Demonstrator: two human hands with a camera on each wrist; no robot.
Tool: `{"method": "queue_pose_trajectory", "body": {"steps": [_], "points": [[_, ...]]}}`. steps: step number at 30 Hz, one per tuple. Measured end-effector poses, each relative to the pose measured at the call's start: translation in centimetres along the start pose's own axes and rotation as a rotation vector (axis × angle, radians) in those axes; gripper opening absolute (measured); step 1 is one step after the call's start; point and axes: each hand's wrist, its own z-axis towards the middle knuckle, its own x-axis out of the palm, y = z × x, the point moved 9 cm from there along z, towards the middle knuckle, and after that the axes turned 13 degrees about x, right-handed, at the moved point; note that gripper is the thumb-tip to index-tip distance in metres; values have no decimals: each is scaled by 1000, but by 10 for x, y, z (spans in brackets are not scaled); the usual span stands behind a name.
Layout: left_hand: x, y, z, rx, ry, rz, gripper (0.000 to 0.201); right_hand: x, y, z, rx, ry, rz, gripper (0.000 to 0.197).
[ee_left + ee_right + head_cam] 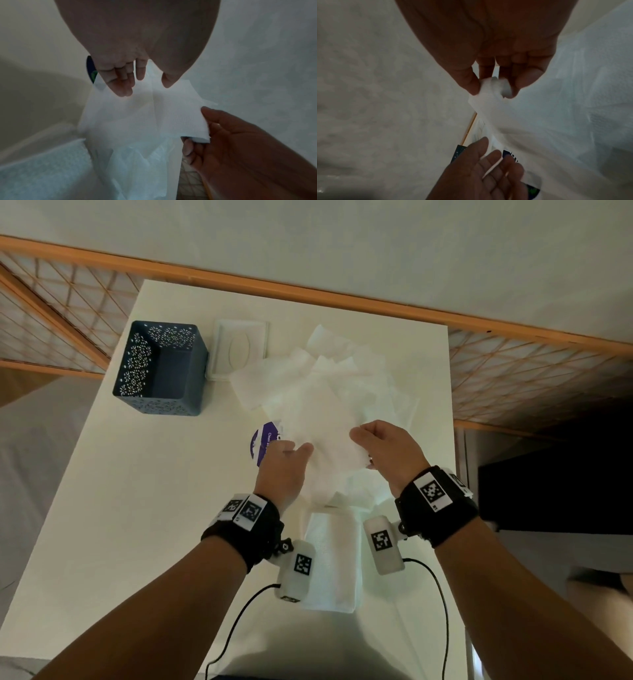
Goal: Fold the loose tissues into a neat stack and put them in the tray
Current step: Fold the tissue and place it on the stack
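The purple packet (261, 444) is mostly hidden — the left hand (282, 470) and a held tissue (325, 436) cover all but a curved edge, and its print is too small to read. The folded stack (330, 563) near the table's (147, 491) front edge is partly behind the wrist cameras. In the left wrist view the tissue pile (130, 162) is blurred — single sheets cannot be told apart. Both forearms run off the head view's lower edge.
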Motion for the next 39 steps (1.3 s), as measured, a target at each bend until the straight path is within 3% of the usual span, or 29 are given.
{"method": "queue_pose_trajectory", "body": {"steps": [3, 5, 9, 11, 13, 16, 20, 23, 30, 34, 39], "points": [[-6, -19, 4, 134, -26, 85, 47, 1, -5, -4, 55, 47, 128, 28], [0, -36, 2, 267, 39, 111, 40, 1, -8, -5, 81, 78, 204, 26], [26, -56, -17, 427, 279, 154, 61, 10, -14, -10, 138, 204, 359, 17], [32, -60, -23, 501, 304, 239, 69, 12, -16, -12, 149, 222, 414, 21], [31, -66, -26, 543, 280, 262, 61, 13, -15, -14, 152, 239, 480, 24], [26, -64, -23, 491, 262, 200, 33, 18, -14, -19, 179, 289, 476, 35], [22, -70, -27, 497, 301, 188, 15, 20, -16, -20, 197, 282, 409, 44], [22, -76, -35, 506, 326, 183, 29, 19, -18, -22, 174, 254, 347, 35], [21, -74, -39, 481, 308, 133, 28, 18, -19, -30, 109, 225, 270, 24], [15, -69, -31, 466, 244, 160, 31, 18, -21, -31, 89, 214, 268, 24], [-5, -69, -24, 342, 114, 39, 34, 7, -30, -26, 84, 164, 242, 25]]}}
